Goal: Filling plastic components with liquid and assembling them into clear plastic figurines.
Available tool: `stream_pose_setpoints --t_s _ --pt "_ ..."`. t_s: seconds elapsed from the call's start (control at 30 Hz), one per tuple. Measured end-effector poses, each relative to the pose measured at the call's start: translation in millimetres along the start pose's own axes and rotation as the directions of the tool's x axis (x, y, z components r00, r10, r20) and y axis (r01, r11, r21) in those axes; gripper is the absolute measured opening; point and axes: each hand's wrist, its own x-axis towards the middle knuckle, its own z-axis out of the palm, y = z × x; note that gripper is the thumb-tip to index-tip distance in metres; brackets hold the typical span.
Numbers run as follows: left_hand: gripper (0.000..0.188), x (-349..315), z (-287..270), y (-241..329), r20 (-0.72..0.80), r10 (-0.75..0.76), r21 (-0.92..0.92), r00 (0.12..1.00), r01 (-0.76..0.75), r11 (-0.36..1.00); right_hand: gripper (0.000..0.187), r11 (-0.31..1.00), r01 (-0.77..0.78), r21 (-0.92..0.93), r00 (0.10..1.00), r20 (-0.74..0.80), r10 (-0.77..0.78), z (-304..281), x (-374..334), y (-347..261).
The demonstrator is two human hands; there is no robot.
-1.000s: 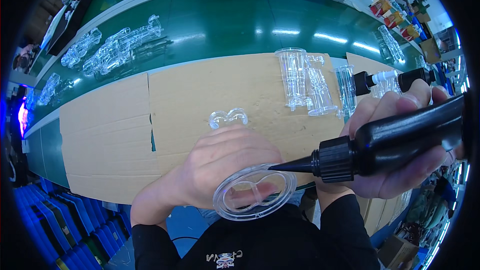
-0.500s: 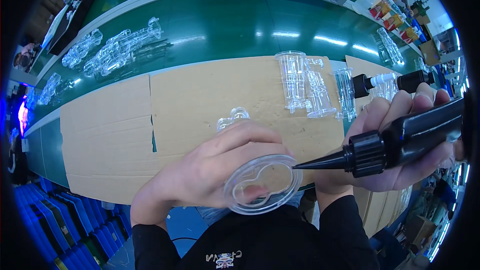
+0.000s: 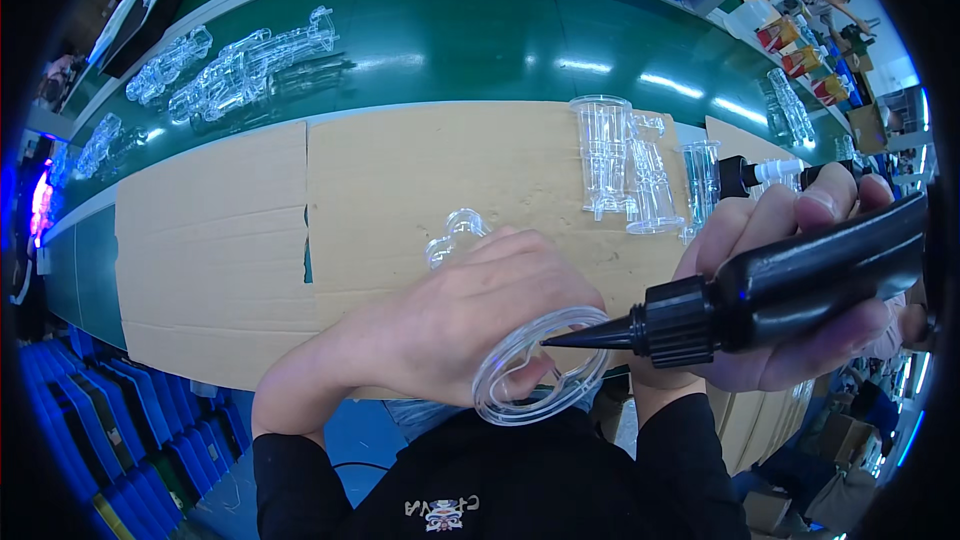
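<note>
While clear plastic assemblies point(image 3: 255, 68) lie far left on the green bench point(image 3: 440, 35), a small clear curved piece point(image 3: 438, 250) rests on the cardboard point(image 3: 420, 165), partly hidden behind the left hand point(image 3: 490, 305), which pinches a clear round ring point(image 3: 563, 381) at near centre. Compared with 0.5 s ago, the ring tilts more steeply and the black nozzle point(image 3: 600, 335) reaches farther left, from the right rim to across the ring; this seems to put its tip over the ring's body, though I cannot tell whether they touch. Farther off to the right, 2 clear tubular parts point(image 3: 605, 160) lie on the cardboard. At near right, the right hand point(image 3: 770, 368) wraps around the black bottle point(image 3: 815, 265).
</note>
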Motion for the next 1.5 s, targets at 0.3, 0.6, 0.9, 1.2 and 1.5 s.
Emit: stream_pose_setpoints --t_s 0.3,0.6,0.9,1.2,1.5 --pt "0.044 2.7 -0.5 0.3 0.015 0.007 0.015 1.0 -0.007 1.0 0.063 0.987 0.003 -0.162 0.978 0.207 0.031 -4.7 6.9 0.5" --pt "0.042 4.8 2.4 -3.1 0.014 0.014 0.015 1.0 -0.014 1.0 0.061 0.992 -0.002 -0.124 0.979 0.2 0.027 -6.7 8.0 1.8" --pt "0.039 8.4 1.8 -1.3 -0.008 0.005 0.016 1.0 -0.005 1.0 0.059 0.996 0.007 -0.088 0.982 0.189 0.01 -8.1 9.9 3.9" --pt "0.038 9.8 2.2 1.6 -0.017 -0.006 0.046 1.0 0.006 0.999 0.058 0.996 0.023 -0.085 0.989 0.148 -0.01 -9.6 12.2 2.3" --pt "0.038 11.7 2.5 1.1 -0.029 0.006 0.037 1.0 -0.005 0.999 0.057 0.996 0.03 -0.084 0.995 0.097 -0.022 -10.9 14.8 2.1"
